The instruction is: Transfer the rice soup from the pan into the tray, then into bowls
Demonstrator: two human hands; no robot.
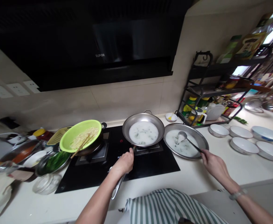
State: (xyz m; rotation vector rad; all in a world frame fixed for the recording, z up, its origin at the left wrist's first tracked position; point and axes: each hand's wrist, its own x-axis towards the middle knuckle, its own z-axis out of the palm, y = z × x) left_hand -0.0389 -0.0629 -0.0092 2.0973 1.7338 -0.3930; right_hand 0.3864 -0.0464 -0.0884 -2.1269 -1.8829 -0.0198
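Note:
My left hand (125, 161) is closed around the long handle of a steel wok (161, 126), which sits on the right burner. White milky liquid (143, 133) with green bits fills its bottom. In my right hand (215, 166) is the dark handle of a ladle (182, 135). The ladle's bowl is down at the surface of similar white liquid in a wide metal basin (203, 143). This basin stands on the counter, right beside the wok, and its liquid also carries green bits.
A lime-green colander (65, 140) of pale shreds with chopsticks (81, 146) rests over a dark pan on the left burner. Several white bowls (240, 132) stand at right, near a black spice rack (200, 90). Greens (56, 161) and a glass jar (46, 183) are left. The range hood (99, 37) hangs above.

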